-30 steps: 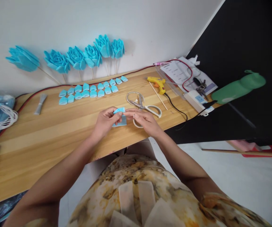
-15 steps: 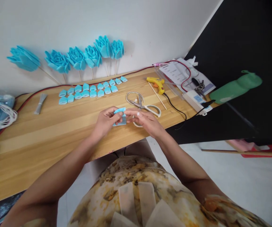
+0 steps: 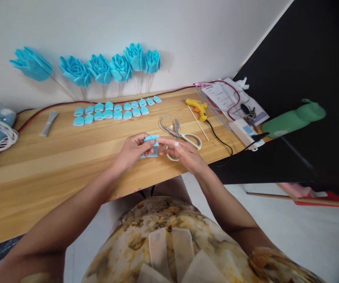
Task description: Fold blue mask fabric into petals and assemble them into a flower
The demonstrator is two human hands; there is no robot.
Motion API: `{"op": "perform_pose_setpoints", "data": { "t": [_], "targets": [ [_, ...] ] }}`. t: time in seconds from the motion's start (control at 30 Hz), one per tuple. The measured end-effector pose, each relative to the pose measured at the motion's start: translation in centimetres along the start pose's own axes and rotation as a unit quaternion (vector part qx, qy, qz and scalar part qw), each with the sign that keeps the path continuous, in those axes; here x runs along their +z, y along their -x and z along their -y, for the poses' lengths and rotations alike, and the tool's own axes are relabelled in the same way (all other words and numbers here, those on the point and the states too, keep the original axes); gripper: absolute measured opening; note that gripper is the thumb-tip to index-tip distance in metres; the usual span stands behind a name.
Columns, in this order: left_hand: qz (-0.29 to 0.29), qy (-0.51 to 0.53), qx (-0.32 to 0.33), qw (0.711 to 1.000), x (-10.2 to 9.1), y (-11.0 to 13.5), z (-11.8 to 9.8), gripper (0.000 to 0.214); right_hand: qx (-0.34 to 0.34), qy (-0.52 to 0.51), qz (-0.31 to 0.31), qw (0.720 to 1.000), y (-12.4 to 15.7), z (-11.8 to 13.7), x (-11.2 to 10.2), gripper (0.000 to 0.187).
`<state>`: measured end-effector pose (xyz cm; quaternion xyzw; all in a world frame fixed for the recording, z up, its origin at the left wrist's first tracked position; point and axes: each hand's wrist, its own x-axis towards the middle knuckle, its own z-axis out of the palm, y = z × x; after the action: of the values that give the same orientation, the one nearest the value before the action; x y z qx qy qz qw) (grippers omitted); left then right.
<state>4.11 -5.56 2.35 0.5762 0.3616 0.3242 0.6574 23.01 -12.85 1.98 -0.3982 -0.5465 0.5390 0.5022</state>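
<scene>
My left hand [image 3: 135,149] is closed, pinching a small folded piece of light blue felt-like cloth [image 3: 151,138] between thumb and fingers. At the piece's right edge, my right hand [image 3: 184,151] reaches in with its index finger stretched out and touching the cloth. Its thumb lies back from the piece, and the other fingers are loosely bent. Beneath both hands, a flat blue cloth piece [image 3: 150,153] lies on the table, partly covered. Scissors [image 3: 177,133] with pale handles rest just behind my right hand, one handle loop partly hidden by it.
Two rows of folded blue petals [image 3: 118,112] line the wooden table [image 3: 69,157]. Several blue cloth flowers [image 3: 100,70] on sticks lean against the wall. To the right are a yellow glue gun [image 3: 200,108], a thin stick [image 3: 198,122], a power strip [image 3: 246,133] and a green bottle [image 3: 293,120].
The view has shifted slightly, so the table's things sit a little differently. Both hands stay at the folded cloth in nearly the same pose.
</scene>
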Motion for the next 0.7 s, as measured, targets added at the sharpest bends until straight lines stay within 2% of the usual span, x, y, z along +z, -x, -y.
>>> {"op": "perform_pose_setpoints", "data": {
  "t": [0.13,0.27,0.47,0.7],
  "targets": [
    [-0.002,-0.001,-0.002,1.0,0.02,0.04,-0.17,0.032,-0.009,0.028,-0.001,1.0,-0.2,-0.17,-0.16,0.04],
    [0.006,0.032,-0.004,0.999,-0.14,-0.01,-0.23,0.032,-0.018,0.013,-0.012,1.0,-0.39,-0.39,-0.1,0.037],
    [-0.039,0.064,0.006,0.997,-0.54,-0.41,0.04,0.024,0.018,0.003,-0.017,1.0,-0.5,-0.18,0.28,0.043],
    [-0.021,0.096,-0.014,0.995,-0.51,-0.32,-0.02,0.031,0.016,0.009,-0.024,1.0,-0.7,-0.12,0.34,0.04]
  ]
}}
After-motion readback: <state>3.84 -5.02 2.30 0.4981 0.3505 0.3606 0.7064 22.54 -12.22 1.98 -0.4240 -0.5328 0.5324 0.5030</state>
